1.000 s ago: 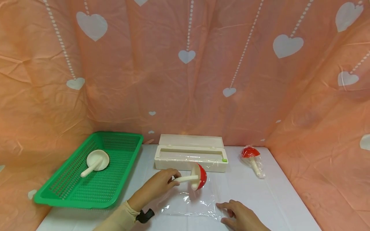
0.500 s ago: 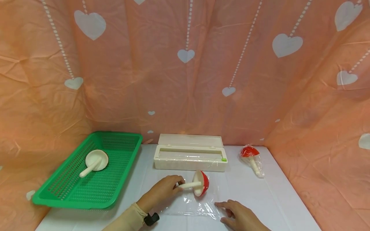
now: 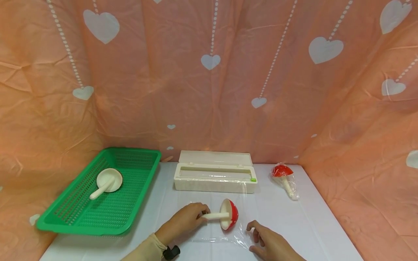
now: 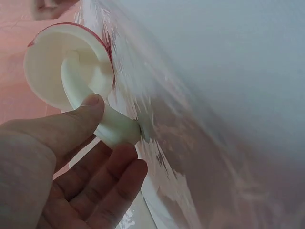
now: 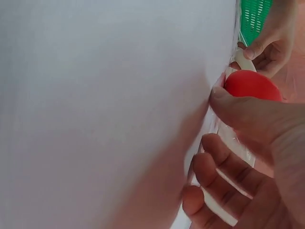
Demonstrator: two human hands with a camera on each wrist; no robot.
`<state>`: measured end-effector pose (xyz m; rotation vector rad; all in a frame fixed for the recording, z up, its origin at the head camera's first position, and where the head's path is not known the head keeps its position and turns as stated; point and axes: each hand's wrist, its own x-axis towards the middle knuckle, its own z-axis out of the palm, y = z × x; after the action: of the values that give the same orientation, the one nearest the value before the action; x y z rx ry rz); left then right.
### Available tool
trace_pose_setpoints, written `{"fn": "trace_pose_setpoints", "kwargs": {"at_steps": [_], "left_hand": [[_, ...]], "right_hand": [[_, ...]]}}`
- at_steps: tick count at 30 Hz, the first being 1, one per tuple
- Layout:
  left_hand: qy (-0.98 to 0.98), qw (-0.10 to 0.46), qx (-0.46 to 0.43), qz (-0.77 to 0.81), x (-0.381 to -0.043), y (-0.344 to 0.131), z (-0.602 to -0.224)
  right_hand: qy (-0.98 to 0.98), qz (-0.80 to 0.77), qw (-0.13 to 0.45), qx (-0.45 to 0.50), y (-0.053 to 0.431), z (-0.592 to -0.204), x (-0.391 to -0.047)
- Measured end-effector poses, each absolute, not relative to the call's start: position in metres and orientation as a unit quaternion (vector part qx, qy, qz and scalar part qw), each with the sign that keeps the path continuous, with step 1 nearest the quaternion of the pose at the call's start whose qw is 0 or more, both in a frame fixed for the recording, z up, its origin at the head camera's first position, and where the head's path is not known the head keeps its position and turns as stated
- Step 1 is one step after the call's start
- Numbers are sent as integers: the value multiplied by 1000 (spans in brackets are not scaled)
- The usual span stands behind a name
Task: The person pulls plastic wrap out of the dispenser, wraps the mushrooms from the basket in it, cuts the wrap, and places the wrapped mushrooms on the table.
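Note:
My left hand [image 3: 187, 219] pinches the white stem of a toy mushroom [image 3: 233, 214], whose red cap with white spots points to the right. In the left wrist view thumb and fingers lie around the stem [image 4: 116, 128], and the cap's hollow cream underside faces the camera. Clear plastic film [image 3: 209, 240] lies on the table beneath the mushroom, reaching back to a white film dispenser box [image 3: 215, 185]. Just right of the cap, my right hand [image 3: 270, 242] stays by the film's right side, fingers loosely bent and thumb apart. Whether its fingertips touch the film is hard to tell.
At left a green perforated basket [image 3: 130, 214] holds another toy mushroom [image 3: 109, 180], underside up. A red mushroom wrapped in film [image 3: 285, 178] lies at the back right. The dispenser's lid [image 3: 215, 158] stands raised. Peach curtains with hearts [image 3: 209, 108] enclose the white table [image 3: 313, 224].
The left hand has lowered the mushroom onto or close above the film, moving slightly right and toward me. The right hand's index finger has lifted and bent a little.

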<state>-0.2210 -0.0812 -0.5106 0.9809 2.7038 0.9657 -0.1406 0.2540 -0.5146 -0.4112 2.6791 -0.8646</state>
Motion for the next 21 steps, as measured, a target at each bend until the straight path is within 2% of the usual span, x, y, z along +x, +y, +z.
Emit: {"fn": "trace_pose_setpoints", "kwargs": {"at_steps": [5,12,16,21], "left_hand": [[895,56,313,313,-223,-81,-514],[896,52,309,315,-222,-81,-513],[895,43,315,314,-222,-81,-513],[897,41,315,308,-222,-80,-513]], "right_hand": [[920,-319,146,-175,258,-513,-138],[891,-360,218,-169,261,-512,-142],[896,-344,206,-194,259,-511,-147],[908,-319,162,-217,254,-507,-151]]}}
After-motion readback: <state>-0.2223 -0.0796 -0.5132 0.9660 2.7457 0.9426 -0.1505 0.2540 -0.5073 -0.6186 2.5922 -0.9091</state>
